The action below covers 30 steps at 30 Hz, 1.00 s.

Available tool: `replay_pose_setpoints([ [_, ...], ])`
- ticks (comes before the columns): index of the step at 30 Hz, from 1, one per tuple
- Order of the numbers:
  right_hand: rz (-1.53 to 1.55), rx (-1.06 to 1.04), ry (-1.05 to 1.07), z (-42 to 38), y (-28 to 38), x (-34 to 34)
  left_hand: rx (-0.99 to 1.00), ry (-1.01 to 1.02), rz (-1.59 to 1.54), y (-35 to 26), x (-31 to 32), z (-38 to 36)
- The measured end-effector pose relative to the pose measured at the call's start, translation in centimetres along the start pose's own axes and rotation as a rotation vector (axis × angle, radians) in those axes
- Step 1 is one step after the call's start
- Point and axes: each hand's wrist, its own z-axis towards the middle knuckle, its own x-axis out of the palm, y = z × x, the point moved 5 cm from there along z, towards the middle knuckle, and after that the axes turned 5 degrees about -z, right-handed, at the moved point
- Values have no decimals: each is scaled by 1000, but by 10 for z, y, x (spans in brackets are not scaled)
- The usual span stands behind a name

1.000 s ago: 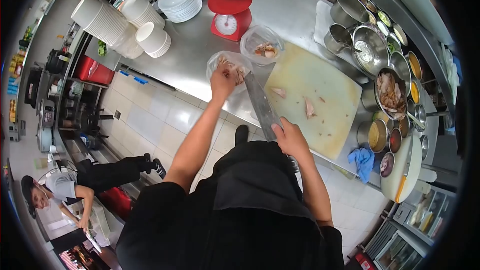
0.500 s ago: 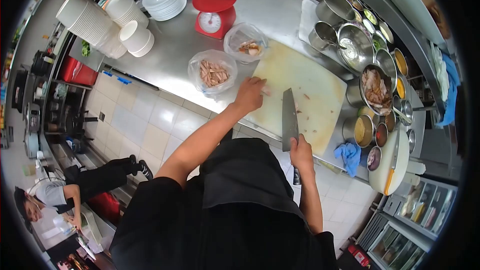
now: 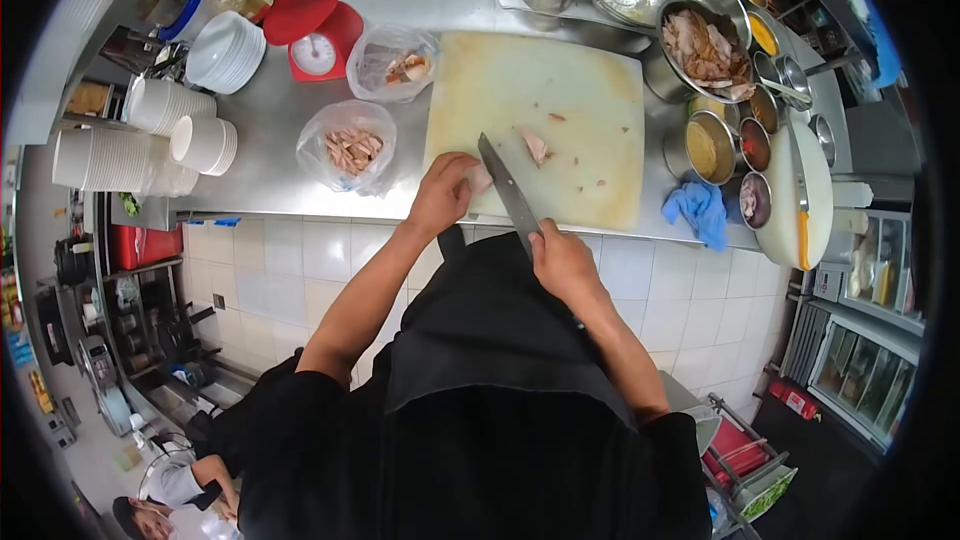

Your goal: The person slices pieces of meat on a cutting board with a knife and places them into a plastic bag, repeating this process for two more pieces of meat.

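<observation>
At the near left of the cutting board, my left hand has its fingers bent together on a pale piece of meat. My right hand grips a cleaver, its blade slanting up to the left, close beside that meat. Another meat piece lies on the board beyond the blade, with small scraps around it. Left of the board sits a bag of cut meat. A second bag with meat pieces stands behind it.
A red scale, stacked plates and stacked bowls stand at the left. On the right are a pot of meat, metal containers, a blue cloth and an orange-handled knife. Another person is at lower left.
The view has turned and shifted. The cleaver has moved left, beside my left hand, and now slants left. A meat piece now shows on the board beyond the blade.
</observation>
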Motion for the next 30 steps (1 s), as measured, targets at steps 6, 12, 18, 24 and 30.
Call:
replay_pose_setpoints([
  [6, -73, 12, -3, -6, 23, -14, 93, 92, -36, 3, -6, 0],
  [12, -57, 73, -19, -3, 8, -8, 78, 148, 10, 0, 6, 6],
  [18, -36, 161, 2, -5, -15, -2, 39, 47, -34, 0, 23, 22],
  [24, 73, 145, -43, -3, -30, 2, -54, 219, 18, 12, 33, 37],
  [30, 44, 70, -31, 0, 4, -6, -62, 60, 17, 18, 10, 20],
])
